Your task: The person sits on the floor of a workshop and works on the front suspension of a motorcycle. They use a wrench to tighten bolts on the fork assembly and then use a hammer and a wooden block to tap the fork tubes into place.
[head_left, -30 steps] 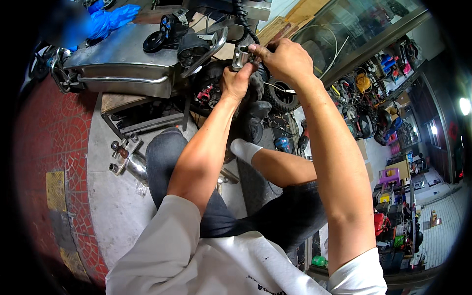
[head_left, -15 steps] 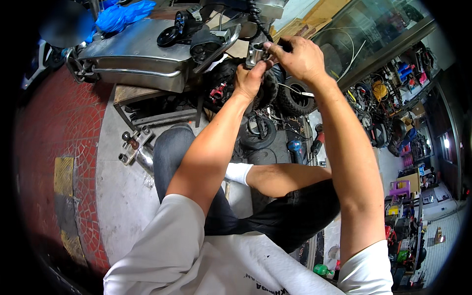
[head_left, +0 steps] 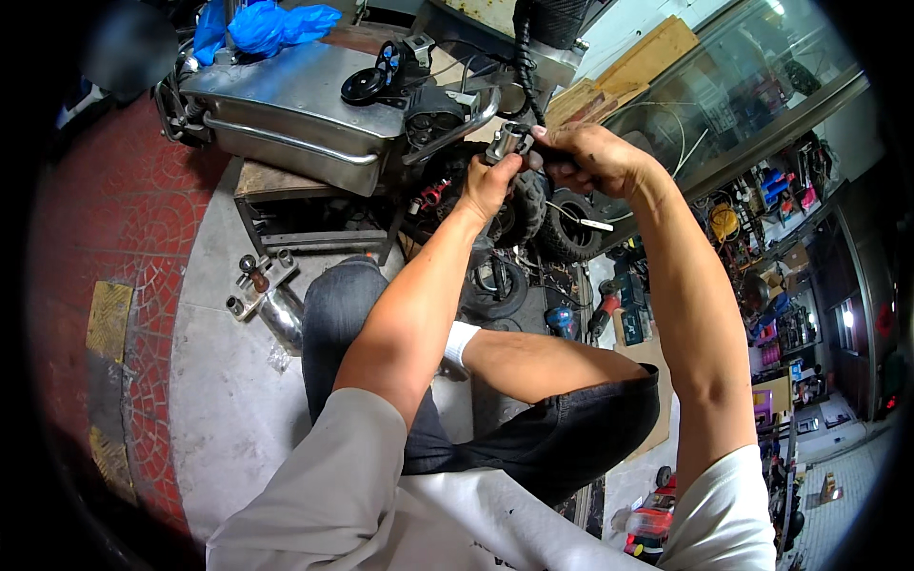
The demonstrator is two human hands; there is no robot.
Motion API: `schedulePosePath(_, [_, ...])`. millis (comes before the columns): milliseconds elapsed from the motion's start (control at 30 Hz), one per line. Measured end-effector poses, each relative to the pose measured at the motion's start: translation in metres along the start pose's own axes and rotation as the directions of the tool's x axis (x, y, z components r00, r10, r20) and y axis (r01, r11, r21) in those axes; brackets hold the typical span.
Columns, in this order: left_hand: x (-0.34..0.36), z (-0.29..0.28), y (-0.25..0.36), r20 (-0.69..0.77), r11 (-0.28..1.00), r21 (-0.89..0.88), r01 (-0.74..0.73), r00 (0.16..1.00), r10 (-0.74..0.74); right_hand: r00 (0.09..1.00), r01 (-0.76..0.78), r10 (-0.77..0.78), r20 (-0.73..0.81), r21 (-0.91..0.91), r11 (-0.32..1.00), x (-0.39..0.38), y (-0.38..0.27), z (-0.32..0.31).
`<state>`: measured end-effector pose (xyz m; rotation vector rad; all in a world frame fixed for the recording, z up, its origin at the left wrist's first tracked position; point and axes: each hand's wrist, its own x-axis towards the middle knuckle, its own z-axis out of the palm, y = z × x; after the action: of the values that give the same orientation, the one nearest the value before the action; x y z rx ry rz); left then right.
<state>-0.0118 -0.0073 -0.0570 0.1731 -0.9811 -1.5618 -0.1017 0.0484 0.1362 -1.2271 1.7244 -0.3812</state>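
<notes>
L hand (head_left: 487, 192) gripping a silver metal part (head_left: 507, 142), R hand (head_left: 598, 158) curled rt beside it, can't tell if holding!

- Bright light falls on the forearms (head_left: 409, 314) and the pale concrete floor (head_left: 219, 400); the red paving (head_left: 157, 285) is dimmer.
- Glare whitens patches of the metal case (head_left: 286, 86), and small glints show on the metal fitting (head_left: 509, 141) at the left hand (head_left: 489, 183).
- The right hand (head_left: 595, 157) has shaded fingers.
- Deep shadow fills the space under the tabletop (head_left: 255, 181), and the black shorts (head_left: 600, 414) lose detail.
- A light (head_left: 846, 316) glows at far right; reflections streak the glass panel (head_left: 743, 105).
- A round blurred patch (head_left: 131, 52) sits upper left.
- Fisheye curvature bends edges toward black corners.
</notes>
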Motion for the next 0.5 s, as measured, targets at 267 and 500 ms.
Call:
schedulePosePath(267, [0.016, -0.014, -0.015, -0.075, 0.993, 0.062, 0.102, 0.992, -0.097, 0.958, 0.018, -0.049, -0.284, -0.111, 0.994, 0.003, -0.014, 0.025])
schedulePosePath(500, [0.027, -0.051, -0.013, 0.077, 0.965, -0.063, 0.254, 0.966, -0.249, 0.853, 0.006, 0.062, -0.518, 0.130, 0.992, 0.005, -0.039, 0.100])
